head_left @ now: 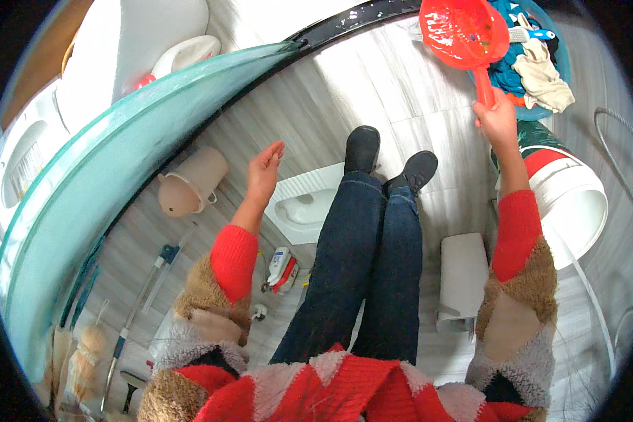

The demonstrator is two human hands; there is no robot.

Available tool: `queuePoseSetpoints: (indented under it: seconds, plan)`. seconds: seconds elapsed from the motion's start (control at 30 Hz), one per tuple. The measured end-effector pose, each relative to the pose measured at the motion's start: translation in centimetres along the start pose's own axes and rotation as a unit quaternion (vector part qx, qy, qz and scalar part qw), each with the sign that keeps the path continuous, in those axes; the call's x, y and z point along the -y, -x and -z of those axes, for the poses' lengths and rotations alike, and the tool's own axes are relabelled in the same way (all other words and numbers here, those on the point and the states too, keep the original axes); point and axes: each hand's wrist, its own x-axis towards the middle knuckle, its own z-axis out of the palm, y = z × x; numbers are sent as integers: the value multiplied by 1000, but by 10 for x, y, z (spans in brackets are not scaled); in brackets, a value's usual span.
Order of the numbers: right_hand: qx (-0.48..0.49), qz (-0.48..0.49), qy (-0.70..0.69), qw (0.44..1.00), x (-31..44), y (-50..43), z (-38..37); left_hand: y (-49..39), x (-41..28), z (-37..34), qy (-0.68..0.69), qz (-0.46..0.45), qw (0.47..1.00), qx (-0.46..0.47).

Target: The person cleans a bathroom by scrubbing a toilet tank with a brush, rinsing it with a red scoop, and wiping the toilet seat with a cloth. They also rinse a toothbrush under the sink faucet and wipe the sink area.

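My right hand (497, 120) grips the handle of a red plastic dipper (461, 31), its bowl held out at the top of the view. Beneath and beside the bowl is a blue plastic basin (562, 55) with clothes in it. Teal fabric (508, 63) and a cream cloth (540, 74) show there, along with a blue-and-white brush (533, 35). Part of the basin is hidden by the dipper. My left hand (265, 168) hangs in the air near the squat toilet (300, 205), empty and seen edge-on, its fingers loosely extended.
A curved glass panel (137, 137) above a black sill (358, 21) borders the left. Beige trash bin (203, 171), cleaning bottles (280, 269) and a mop pole (142, 295) stand or lie left. At right are a white bucket (575, 205), a grey stool (463, 274) and a hose (591, 295).
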Motion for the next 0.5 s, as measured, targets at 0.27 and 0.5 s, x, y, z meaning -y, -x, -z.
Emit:
queuePoseSetpoints:
  seconds: [0.27, 0.5]
  plan:
    - [-19, 98, 224, 969, 17, -22, -24, 40, 53, 22, -64, -49, 996, -49]
    - [1, 81, 182, 980, 13, -11, -19, 83, 65, 26, -144, -82, 979, -119]
